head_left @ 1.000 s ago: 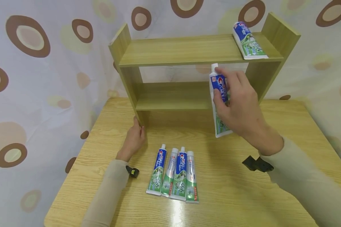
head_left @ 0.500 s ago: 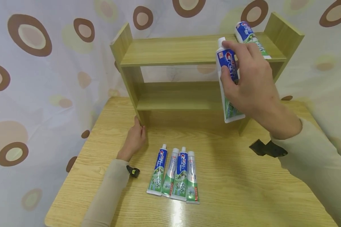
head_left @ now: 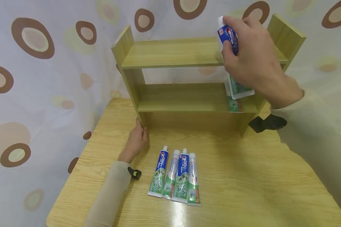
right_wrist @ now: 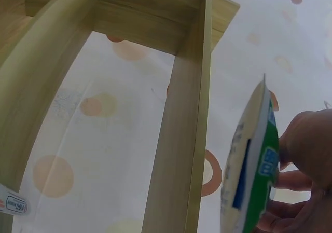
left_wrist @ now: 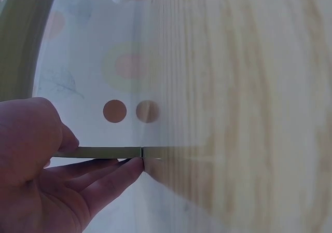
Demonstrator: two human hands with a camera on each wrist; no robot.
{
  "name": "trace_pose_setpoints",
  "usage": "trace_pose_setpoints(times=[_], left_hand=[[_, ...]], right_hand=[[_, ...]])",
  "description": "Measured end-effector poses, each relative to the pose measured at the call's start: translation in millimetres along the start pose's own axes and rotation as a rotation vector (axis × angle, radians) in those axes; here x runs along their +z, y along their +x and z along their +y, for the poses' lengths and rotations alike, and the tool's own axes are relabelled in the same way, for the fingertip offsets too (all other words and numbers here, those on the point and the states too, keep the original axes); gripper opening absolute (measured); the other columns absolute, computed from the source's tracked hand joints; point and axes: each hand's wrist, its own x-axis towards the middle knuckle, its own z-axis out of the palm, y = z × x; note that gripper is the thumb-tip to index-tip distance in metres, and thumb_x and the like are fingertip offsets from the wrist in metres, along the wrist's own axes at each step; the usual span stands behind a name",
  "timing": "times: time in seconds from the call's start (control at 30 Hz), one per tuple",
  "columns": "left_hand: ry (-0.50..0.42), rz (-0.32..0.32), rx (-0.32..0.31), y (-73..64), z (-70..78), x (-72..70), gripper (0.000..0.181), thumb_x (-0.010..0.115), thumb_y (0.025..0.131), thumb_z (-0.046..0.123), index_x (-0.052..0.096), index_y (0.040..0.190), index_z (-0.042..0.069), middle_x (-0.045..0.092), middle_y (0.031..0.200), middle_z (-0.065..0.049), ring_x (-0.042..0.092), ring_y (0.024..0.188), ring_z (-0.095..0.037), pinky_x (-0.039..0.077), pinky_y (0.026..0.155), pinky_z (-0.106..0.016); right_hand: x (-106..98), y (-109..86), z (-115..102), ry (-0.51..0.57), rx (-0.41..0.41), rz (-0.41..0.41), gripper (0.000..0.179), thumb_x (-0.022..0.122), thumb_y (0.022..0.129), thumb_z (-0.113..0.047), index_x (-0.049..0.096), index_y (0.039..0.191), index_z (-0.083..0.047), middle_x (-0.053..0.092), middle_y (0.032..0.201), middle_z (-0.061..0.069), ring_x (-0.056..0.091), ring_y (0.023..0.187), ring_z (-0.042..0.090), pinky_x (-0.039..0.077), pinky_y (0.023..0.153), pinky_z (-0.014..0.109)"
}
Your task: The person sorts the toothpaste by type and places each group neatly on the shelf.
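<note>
A person's right hand (head_left: 254, 58), at the upper right of the frame, pinches a blue, white and green toothpaste tube (head_left: 228, 37) near its neck, thumb on one side and fingers on the other, closed to the tube's width. The tube lies to the left of and below the grip, cap at the upper left, its long axis slanting steeply to the flat crimped end at lower right, in front of the wooden rack (head_left: 136, 81). That tilt, against the level front edge of the top shelf (head_left: 173, 52), is the relation that counts; the right wrist view shows wall between tube and rack, apart.

The right hand is the nearer to the top shelf. The left hand (head_left: 135, 142), left of center, grips the foot of the rack's left side, thumb and fingers astride the panel.

On the middle shelf (head_left: 179, 97), at its right end, rests a green-and-white tube (head_left: 234, 104), partly hidden behind the held one. Whatever sits behind the right hand on the top shelf cannot be told. On the table (head_left: 230, 179), bottom center, four tubes (head_left: 158, 171) lie side by side, caps toward the rack.
</note>
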Motion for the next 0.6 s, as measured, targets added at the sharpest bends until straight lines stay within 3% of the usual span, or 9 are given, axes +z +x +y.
trace_pose_setpoints(times=[0.2,0.4,0.5,0.53,0.6], left_hand=[[0.0,-0.016,-0.026,0.1,4.8,-3.5,0.058,0.041,0.115,0.008,0.017,0.166,-0.004,0.056,0.152,-0.041,0.062,0.139,-0.053,0.055,0.114,-0.061],[0.017,-0.029,-0.047,0.1,4.0,-4.6,0.057,0.041,0.116,0.009,0.016,0.166,-0.003,0.057,0.152,-0.04,0.063,0.139,-0.051,0.055,0.114,-0.059],[0.019,-0.026,-0.043,-0.5,4.8,-4.2,0.057,0.041,0.116,0.009,0.018,0.166,-0.004,0.059,0.15,-0.04,0.065,0.136,-0.051,0.057,0.111,-0.059],[0.011,-0.019,-0.022,1.5,-6.7,0.8,0.057,0.041,0.116,0.012,0.018,0.166,-0.002,0.059,0.15,-0.04,0.065,0.136,-0.05,0.058,0.111,-0.058],[0.0,-0.018,-0.017,1.2,-6.5,1.7,0.057,0.042,0.116,0.012,0.019,0.166,-0.003,0.06,0.148,-0.04,0.066,0.134,-0.051,0.059,0.108,-0.059]], right_hand=[[-0.8,16.0,-2.0,-0.02,0.054,-0.08,0.059,0.045,0.11,-0.018,0.042,0.168,-0.006,0.05,0.158,0.033,0.053,0.137,0.049,0.054,0.11,0.067],[-0.7,39.5,-1.4,-0.08,0.055,-0.15,0.061,0.041,0.109,-0.017,0.039,0.168,-0.003,0.046,0.164,0.034,0.042,0.143,0.051,0.046,0.111,0.068],[0.2,52.6,0.8,-0.112,0.051,-0.204,0.062,0.039,0.109,-0.017,0.036,0.169,-0.002,0.046,0.165,0.034,0.046,0.144,0.054,0.036,0.115,0.068],[0.7,56.5,1.8,-0.111,0.053,-0.224,0.062,0.038,0.109,-0.017,0.035,0.169,-0.001,0.046,0.166,0.034,0.048,0.144,0.053,0.036,0.119,0.067],[1.5,62.8,4.2,-0.104,0.062,-0.262,0.063,0.037,0.109,-0.017,0.034,0.17,-0.001,0.046,0.166,0.032,0.054,0.14,0.051,0.038,0.125,0.063]])
